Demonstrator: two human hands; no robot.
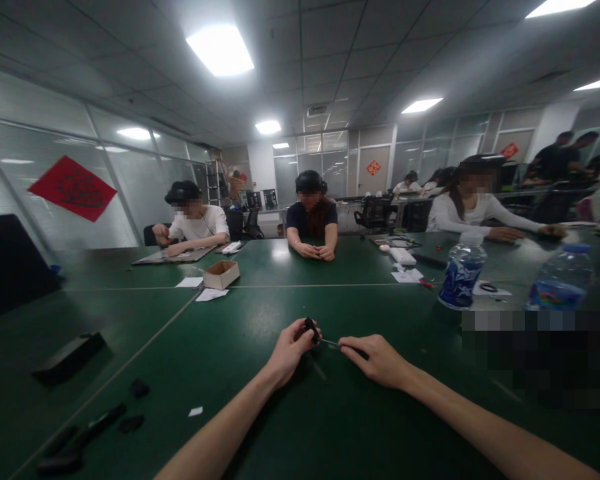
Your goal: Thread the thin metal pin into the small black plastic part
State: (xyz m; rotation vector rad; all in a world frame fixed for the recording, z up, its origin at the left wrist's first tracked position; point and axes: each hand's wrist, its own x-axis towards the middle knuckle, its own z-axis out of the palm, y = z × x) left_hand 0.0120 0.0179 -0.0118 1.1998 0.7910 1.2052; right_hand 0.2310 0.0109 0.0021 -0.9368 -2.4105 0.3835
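Above the green tabletop (260, 427), my left hand (289, 353) is closed around a small black part (311, 327), pinching it between thumb and fingers. My right hand (376, 361) grips what looks like a screwdriver (329, 343); its handle is hidden in my fingers. The thin metal shaft points left and its end meets the black part, or lies right beside it. What the tip touches is too small to tell. Left of my forearms lie several dark pieces, among them a long one (100, 425) and a small one (139, 388).
A black box-like object (70, 357) sits at left, near a white paper scrap (195, 411). Farther off is an open cardboard box (221, 274). Two bottles (463, 277) (560, 280) stand at right. Several people sit around the tables, one person (312, 220) directly opposite.
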